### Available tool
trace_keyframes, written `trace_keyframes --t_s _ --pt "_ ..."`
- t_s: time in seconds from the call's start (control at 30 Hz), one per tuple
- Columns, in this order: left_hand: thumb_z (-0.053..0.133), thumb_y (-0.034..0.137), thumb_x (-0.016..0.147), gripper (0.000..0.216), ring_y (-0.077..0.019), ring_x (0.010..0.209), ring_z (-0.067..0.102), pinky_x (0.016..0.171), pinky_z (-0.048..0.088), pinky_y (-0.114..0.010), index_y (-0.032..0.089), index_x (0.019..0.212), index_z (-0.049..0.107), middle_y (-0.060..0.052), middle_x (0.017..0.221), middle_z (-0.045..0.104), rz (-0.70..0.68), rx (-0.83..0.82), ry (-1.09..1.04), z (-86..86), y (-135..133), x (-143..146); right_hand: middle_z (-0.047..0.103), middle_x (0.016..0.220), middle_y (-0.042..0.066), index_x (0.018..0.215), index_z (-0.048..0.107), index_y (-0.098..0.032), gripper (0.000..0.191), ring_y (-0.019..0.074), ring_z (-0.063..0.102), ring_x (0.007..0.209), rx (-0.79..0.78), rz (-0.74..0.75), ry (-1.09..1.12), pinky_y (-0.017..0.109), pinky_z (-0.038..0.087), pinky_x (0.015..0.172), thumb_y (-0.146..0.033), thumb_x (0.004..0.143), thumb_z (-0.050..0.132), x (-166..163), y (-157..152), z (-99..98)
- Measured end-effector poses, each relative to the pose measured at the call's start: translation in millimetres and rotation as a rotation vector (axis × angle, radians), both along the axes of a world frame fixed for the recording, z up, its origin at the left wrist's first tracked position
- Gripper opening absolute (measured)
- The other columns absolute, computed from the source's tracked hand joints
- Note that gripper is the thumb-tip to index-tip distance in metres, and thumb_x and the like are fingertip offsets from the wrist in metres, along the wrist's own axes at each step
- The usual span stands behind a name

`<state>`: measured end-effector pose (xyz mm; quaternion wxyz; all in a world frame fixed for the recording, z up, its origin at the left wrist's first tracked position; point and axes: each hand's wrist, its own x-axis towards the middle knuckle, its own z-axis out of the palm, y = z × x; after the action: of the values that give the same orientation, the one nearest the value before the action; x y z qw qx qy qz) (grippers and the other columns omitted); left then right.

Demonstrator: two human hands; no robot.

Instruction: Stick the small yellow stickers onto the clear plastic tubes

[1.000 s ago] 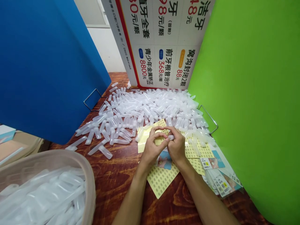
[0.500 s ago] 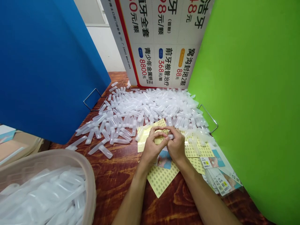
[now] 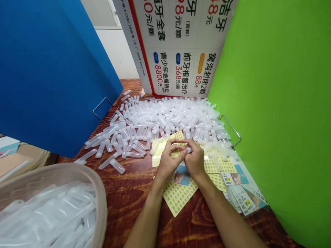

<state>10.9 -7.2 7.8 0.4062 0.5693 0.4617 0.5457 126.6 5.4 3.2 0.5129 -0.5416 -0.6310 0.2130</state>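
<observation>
In the centre of the head view my two hands meet over yellow sticker sheets (image 3: 178,201). My right hand (image 3: 193,158) is closed around a small translucent plastic tube (image 3: 189,150); only its whitish end shows. My left hand (image 3: 169,156) curls in from the other side, its thumb and fingertips pinched at the same tube. What lies between the fingertips is partly hidden. Below the hands, a printed card (image 3: 181,175) rests on a sheet. Just beyond them spreads a large pile of similar tubes (image 3: 165,115).
A pinkish plastic basket (image 3: 102,203) of tubes stands at the lower left. Blue (image 3: 59,69) and green (image 3: 274,103) panels flank the wooden table (image 3: 129,193), with a printed price board (image 3: 178,48) at the back. More cards (image 3: 243,199) lie on the right.
The hands keep almost the same pose around the tube. The whole view has shifted very slightly.
</observation>
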Motion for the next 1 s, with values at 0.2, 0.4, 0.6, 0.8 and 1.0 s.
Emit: trace_keyframes --t_s 0.2,0.4,0.6,0.8,1.0 --pt "0.071 0.029 0.084 0.01 -0.0246 0.122 0.054 0.106 0.043 -0.036 0.019 0.084 0.073 -0.009 0.117 0.057 -0.007 -0.01 -0.021 -0.9 0.1 0.0 0.07 0.083 0.005 0.092 0.073 -0.02 0.036 0.0243 0.061 0.079 -0.008 -0.025 -0.019 0.034 0.045 0.071 -0.009 0.068 0.048 -0.4 -0.4 -0.1" --pt "0.071 0.03 0.084 0.013 -0.0247 0.121 0.055 0.1 0.047 -0.035 0.02 0.09 0.074 -0.009 0.118 0.056 -0.015 -0.017 -0.063 -3.2 2.1 -0.4 0.072 0.084 0.005 0.087 0.071 -0.02 0.034 0.0252 0.062 0.081 0.004 -0.044 0.005 0.036 0.046 0.074 -0.009 0.065 0.047 -0.4 0.6 -1.6" --pt "0.072 0.034 0.085 0.015 -0.0228 0.116 0.056 0.095 0.049 -0.033 0.019 0.09 0.071 -0.008 0.116 0.054 -0.015 -0.025 -0.065 -5.9 2.7 0.9 0.07 0.083 0.006 0.087 0.07 -0.019 0.031 0.0251 0.061 0.081 0.014 -0.031 -0.017 0.035 0.045 0.072 -0.009 0.068 0.047 -0.2 0.5 -1.1" --pt "0.077 0.04 0.08 0.023 -0.0217 0.107 0.059 0.091 0.051 -0.032 0.019 0.083 0.072 -0.007 0.111 0.053 0.003 -0.072 -0.101 -8.3 4.9 -1.1 0.071 0.087 0.007 0.091 0.069 -0.019 0.033 0.0258 0.058 0.085 0.078 0.035 -0.114 0.036 0.044 0.076 -0.006 0.072 0.046 -0.4 0.3 -1.5" --pt "0.078 0.042 0.079 0.024 -0.0219 0.106 0.059 0.086 0.053 -0.031 0.019 0.082 0.074 -0.007 0.111 0.052 -0.006 -0.08 -0.134 -12.3 7.1 -4.9 0.07 0.086 0.006 0.092 0.069 -0.019 0.035 0.0251 0.058 0.084 0.102 0.058 -0.113 0.037 0.045 0.077 -0.005 0.069 0.045 0.7 0.6 -2.5"
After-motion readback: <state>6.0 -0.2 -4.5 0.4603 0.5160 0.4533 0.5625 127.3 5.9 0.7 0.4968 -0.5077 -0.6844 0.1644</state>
